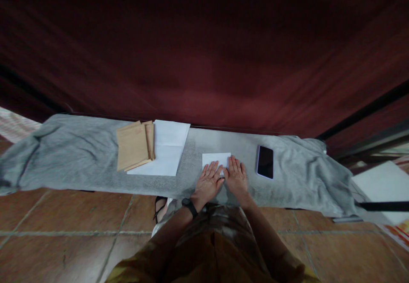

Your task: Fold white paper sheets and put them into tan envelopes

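Observation:
A small white sheet of paper (214, 157), which looks folded, lies on the grey cloth in front of me. My left hand (208, 180) rests flat on its lower left part, fingers stretched out and pointing up and to the right. On the paper's right edge lies my right hand (235, 175), palm down with its fingers extended. The two thumbs are close together near the paper's lower edge. Both hands cover the lower part of the paper, so that part is hidden. A dark band (190, 207) is around my left wrist.
Larger white sheets (169, 148) lie to the left, partly under several brown paper envelopes (131, 146). A phone (265, 162) with a dark screen is at the right. Everything rests on a long narrow surface draped in grey cloth (86, 155). A dark red panel (198, 74) stands behind it.

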### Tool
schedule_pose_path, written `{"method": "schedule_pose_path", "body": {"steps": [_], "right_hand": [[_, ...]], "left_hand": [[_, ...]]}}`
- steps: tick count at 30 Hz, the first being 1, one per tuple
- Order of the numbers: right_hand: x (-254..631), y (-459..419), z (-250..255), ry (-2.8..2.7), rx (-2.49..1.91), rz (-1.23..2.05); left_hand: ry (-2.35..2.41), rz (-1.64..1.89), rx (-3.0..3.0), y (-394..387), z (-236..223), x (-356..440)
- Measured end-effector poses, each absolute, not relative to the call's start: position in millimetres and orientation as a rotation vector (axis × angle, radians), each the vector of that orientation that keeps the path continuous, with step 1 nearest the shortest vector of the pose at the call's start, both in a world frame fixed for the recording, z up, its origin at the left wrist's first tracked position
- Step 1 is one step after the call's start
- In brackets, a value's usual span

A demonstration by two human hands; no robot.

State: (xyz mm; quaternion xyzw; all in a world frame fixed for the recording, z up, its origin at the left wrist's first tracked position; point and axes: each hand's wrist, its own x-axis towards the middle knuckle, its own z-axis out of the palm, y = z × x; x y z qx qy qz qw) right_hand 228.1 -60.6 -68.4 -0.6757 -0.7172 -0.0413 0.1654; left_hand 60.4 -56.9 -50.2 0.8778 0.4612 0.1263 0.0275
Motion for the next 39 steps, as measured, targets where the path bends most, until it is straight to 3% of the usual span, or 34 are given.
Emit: {"method": "schedule_pose_path", "body": {"steps": [10,16,39], "right_hand": [[227.8,-61.3,-74.1,-1.994,-1.823,-0.147],[221.1,-76.2,-68.9,-2.272,-1.625,-0.085],[232.2,-99.4,-69.4,-2.137,-1.838,-0.11]], "left_hand": [[1.421,0.393,2.702,-58.1,-53.9,55.6],[1.396,0.39,2.699,-58.9,-55.9,55.1],[1.405,0.367,2.679,-59.3,-52.7,56.7]]}}
